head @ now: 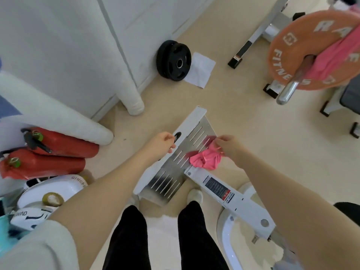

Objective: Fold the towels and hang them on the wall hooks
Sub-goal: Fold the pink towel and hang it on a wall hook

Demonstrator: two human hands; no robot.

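My right hand (pixel 227 146) grips a bunched pink towel (pixel 204 159) just above the slotted metal footplate (pixel 175 172) of a white gym machine. My left hand (pixel 162 144) hovers over the plate's left edge with its fingers curled, holding nothing that I can see. A second pink towel (pixel 335 55) hangs over the barbell sleeve in front of the orange weight plate (pixel 303 49) at the upper right. A white towel (pixel 200 70) lies flat on the floor beside a black weight plate (pixel 173 60). No wall hooks are in view.
Two red fire extinguishers (pixel 52 152) lie at the left, with white bowls and clutter (pixel 48 195) below them. A white padded roll (pixel 128 88) leans on the white wall. The machine's white beam (pixel 233 199) runs to the lower right. A bench frame (pixel 257 36) stands at the back.
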